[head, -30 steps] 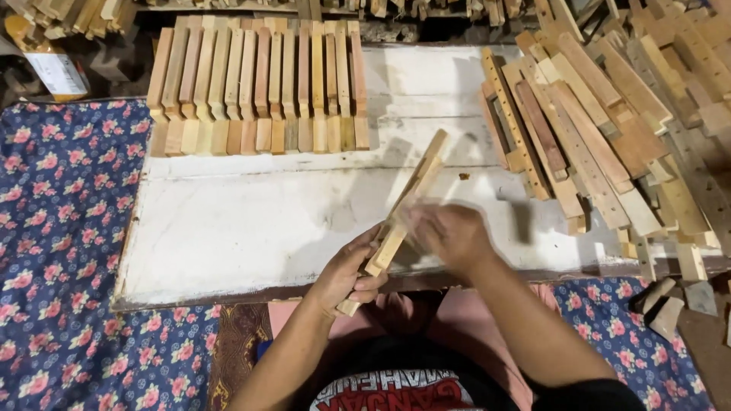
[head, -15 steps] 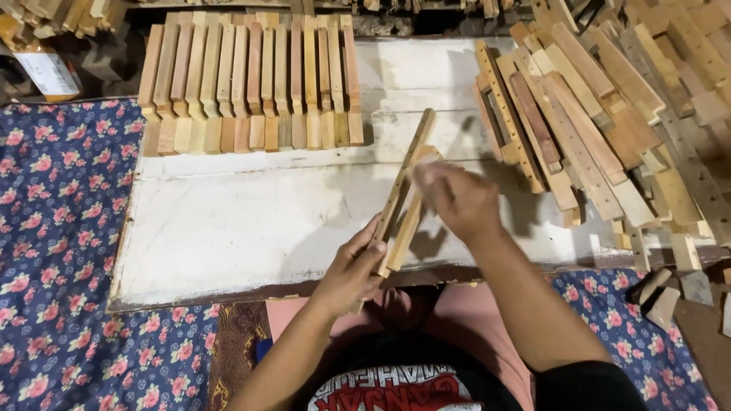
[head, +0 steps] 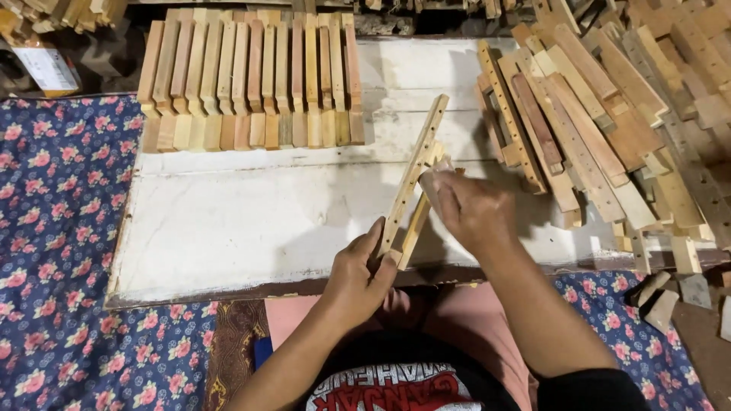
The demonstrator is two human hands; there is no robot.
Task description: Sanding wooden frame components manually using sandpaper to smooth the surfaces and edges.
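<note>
Floor covering: blue floral cloth (head: 53, 251), spread at 9 and 5 o'clock around a white-painted board serving as tabletop (head: 244, 221). Loose heap of wooden slats (head: 609, 122) at 2 o'clock; neat row of wooden slats (head: 251, 76) at 11 o'clock. Centre: two drilled wooden strips (head: 415, 179), held tilted above the tabletop, upper ends toward 1 o'clock. Left hand (head: 358, 274) pinches their lower ends; right hand (head: 468, 209) closes on the upper part of one strip.
</note>
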